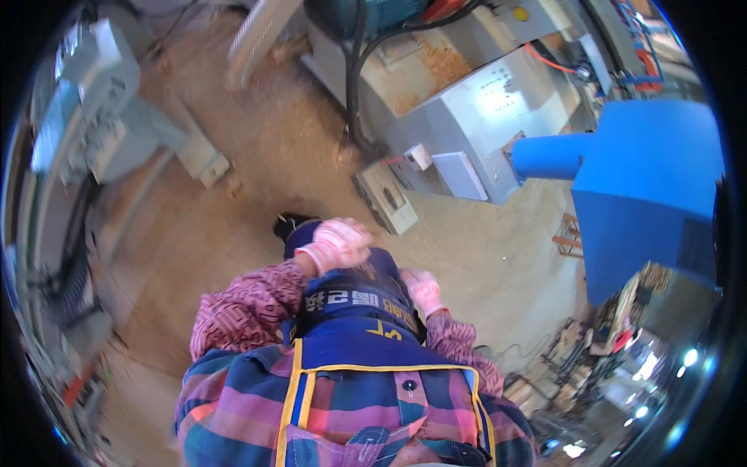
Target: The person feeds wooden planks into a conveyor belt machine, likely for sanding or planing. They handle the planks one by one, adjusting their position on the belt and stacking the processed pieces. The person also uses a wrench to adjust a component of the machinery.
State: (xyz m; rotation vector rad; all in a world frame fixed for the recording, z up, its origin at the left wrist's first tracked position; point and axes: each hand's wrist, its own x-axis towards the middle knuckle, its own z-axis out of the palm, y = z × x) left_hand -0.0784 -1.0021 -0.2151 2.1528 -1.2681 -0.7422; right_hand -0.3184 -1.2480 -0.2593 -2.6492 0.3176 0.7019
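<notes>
My left hand (pixel 339 244), in a pink-and-white knit glove, is in front of my body over the dark blue apron (pixel 354 300). Its fingers look loosely curled, and I see nothing in them. Lower and to the right, my right hand (pixel 422 291) wears the same kind of glove. It hangs close beside the apron's right edge; its fingers are blurred and partly hidden. Pink patterned sleeves cover both forearms. The apron has yellow trim and pale lettering.
A grey machine cabinet (pixel 498 101) with black cables and wood shavings stands ahead. To its right is a large blue metal housing (pixel 646 194) with a blue pipe. A pale block-like part (pixel 387 198) sits on the brown floor (pixel 257 163). Grey-green machinery (pixel 117 132) stands left.
</notes>
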